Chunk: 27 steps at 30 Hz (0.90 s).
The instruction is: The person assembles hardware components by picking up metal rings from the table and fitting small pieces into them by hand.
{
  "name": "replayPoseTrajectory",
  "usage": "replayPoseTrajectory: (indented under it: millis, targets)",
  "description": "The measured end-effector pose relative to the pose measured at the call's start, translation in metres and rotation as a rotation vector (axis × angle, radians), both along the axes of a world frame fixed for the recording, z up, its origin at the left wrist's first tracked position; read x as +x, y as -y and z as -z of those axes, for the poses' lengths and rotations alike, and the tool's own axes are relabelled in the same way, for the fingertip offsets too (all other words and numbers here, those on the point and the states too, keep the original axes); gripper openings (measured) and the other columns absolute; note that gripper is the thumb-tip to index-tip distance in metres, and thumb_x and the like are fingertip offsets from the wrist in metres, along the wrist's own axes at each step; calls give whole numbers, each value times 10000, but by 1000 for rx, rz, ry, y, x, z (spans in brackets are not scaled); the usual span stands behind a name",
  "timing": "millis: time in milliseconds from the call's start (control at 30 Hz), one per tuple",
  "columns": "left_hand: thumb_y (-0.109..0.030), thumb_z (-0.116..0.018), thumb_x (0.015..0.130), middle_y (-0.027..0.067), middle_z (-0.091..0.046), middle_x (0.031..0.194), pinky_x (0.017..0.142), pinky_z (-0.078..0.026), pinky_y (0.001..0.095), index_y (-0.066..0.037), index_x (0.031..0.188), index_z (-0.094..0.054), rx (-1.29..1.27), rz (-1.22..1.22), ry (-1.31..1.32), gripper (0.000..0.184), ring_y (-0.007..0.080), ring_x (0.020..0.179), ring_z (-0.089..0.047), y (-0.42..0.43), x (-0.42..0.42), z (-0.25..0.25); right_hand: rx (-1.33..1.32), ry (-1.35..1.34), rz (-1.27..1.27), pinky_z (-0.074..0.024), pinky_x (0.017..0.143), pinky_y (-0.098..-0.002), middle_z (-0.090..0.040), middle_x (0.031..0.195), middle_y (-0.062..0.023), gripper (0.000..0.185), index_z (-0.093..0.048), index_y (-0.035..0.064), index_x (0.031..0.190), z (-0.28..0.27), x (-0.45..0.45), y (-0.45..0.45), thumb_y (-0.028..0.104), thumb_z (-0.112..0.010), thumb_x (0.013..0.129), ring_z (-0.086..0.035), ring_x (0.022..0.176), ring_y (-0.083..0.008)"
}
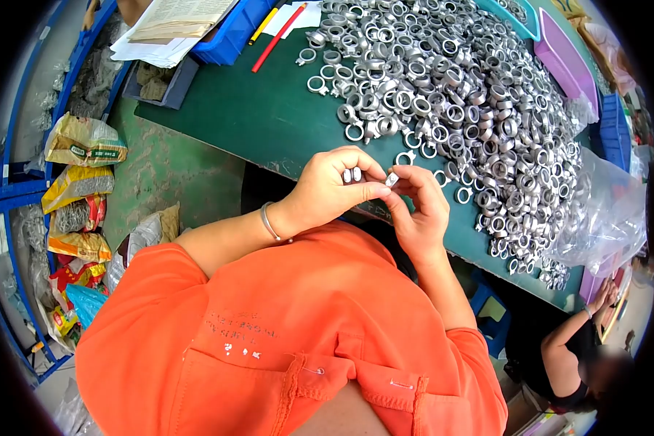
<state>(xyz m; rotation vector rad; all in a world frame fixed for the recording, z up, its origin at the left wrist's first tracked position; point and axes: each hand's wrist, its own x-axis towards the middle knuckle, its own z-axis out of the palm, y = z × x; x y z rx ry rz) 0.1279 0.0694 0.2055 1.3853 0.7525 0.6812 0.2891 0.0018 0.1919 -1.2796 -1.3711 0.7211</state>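
My left hand [334, 183], with a bangle on the wrist, is curled around small silver metal parts [352, 175], probably rings seen edge-on. My right hand [419, 207] pinches another small silver metal part [392, 179] between thumb and fingers. The left thumb and fingertips reach up to this part, and I cannot tell whether they touch it. Both hands are close together over the near edge of the green table [240, 109]. Just beyond them spreads a large heap of silver metal rings [450, 109], many with a small lug on the side.
A red pencil [278, 38] and a yellow pencil [263, 27] lie beside a blue bin [229, 36]. Clear plastic bag [607, 218] and pink bin [563, 54] flank the heap on the right. Another person's arm [563, 341] is at lower right. Filled sacks [86, 139] stand left.
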Motion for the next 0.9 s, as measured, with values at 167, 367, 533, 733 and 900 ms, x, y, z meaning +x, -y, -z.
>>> replayPoseTrajectory:
  millis: [167,367,533,733,900]
  targets:
    - [-105,-607,866,61,-619,913,631,-498,214,4,963,-634,-331,0,46,148,87,762,-582,-1,0,-2,214,311,75,-501,595,-263,-574,880,-106,337,-590,1,995,-6,-7,3,-30,-727,689,-600,685,-180]
    - [-189,-533,912,63,-613,884,568,-515,236,2,1033,-586,-911,-21,288,232,130,751,-616,-4,-3,8,124,473,205,-463,586,-358,-577,815,-113,209,-603,24,889,3,3,-9,34,-703,705,-563,695,-282]
    - [-139,-593,880,49,-600,823,519,-495,220,-5,963,-593,-700,-30,136,158,124,752,-610,-1,-3,11,25,648,128,-454,631,-341,-556,809,-98,140,-608,20,831,4,19,-18,32,-693,720,-548,727,-269]
    - [-111,-600,873,63,-612,844,521,-495,212,14,963,-593,-601,-7,186,154,117,726,-603,-2,0,2,-83,-194,-84,-500,734,-262,-638,966,-114,115,-613,-11,885,4,6,-5,-62,-628,782,-613,847,-162]
    - [-90,-620,854,67,-610,867,532,-487,204,20,930,-614,-476,28,106,133,100,693,-582,-2,0,-9,-110,-250,-118,-493,800,-269,-622,1045,-140,138,-568,-20,906,7,2,0,-93,-598,793,-603,917,-166]
